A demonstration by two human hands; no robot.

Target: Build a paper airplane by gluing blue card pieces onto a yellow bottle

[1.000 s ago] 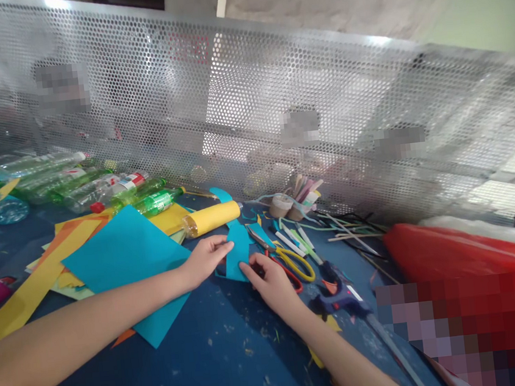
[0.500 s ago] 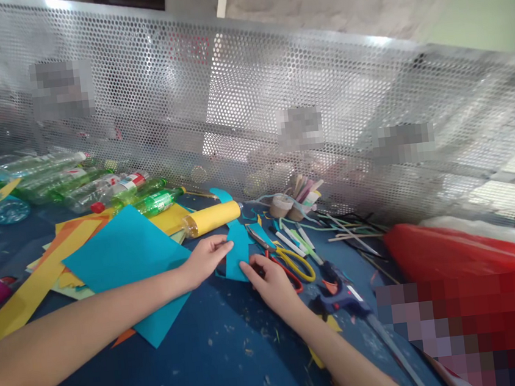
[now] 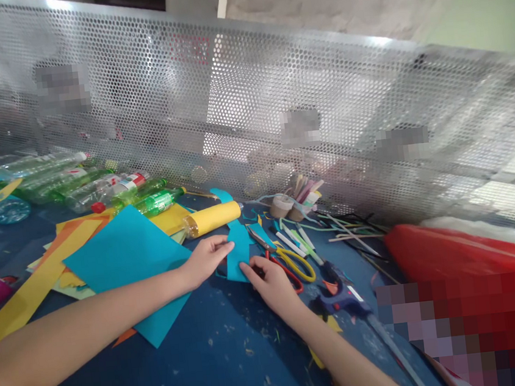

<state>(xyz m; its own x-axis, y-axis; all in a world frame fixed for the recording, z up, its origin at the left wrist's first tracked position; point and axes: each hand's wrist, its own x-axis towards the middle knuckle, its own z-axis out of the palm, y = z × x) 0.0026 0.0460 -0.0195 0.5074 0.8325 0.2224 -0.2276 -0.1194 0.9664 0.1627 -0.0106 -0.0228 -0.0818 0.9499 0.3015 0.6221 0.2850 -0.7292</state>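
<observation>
A small blue paper piece (image 3: 238, 257) is held up between my two hands. My left hand (image 3: 210, 258) pinches its left edge with thumb and fingers. On its lower right corner, my right hand (image 3: 270, 280) closes thumb and fingertips. Just beyond lies a bottle wrapped in yellow paper (image 3: 214, 218), on its side. Scissors with yellow handles (image 3: 296, 262) and a red-handled pair (image 3: 294, 280) rest right of the paper, partly behind my right hand. Under my left forearm spreads a large blue sheet (image 3: 128, 255).
A dark blue glue gun (image 3: 344, 294) lies to the right, near a red bag (image 3: 458, 264). Several plastic bottles (image 3: 161, 201) lie at the back left. Yellow paper strips (image 3: 41, 280) sit left. A perforated metal panel (image 3: 247, 96) bounds the far edge.
Almost nothing differs. The blue paper piece has shifted very slightly, and both hands keep their grip in nearly the same place.
</observation>
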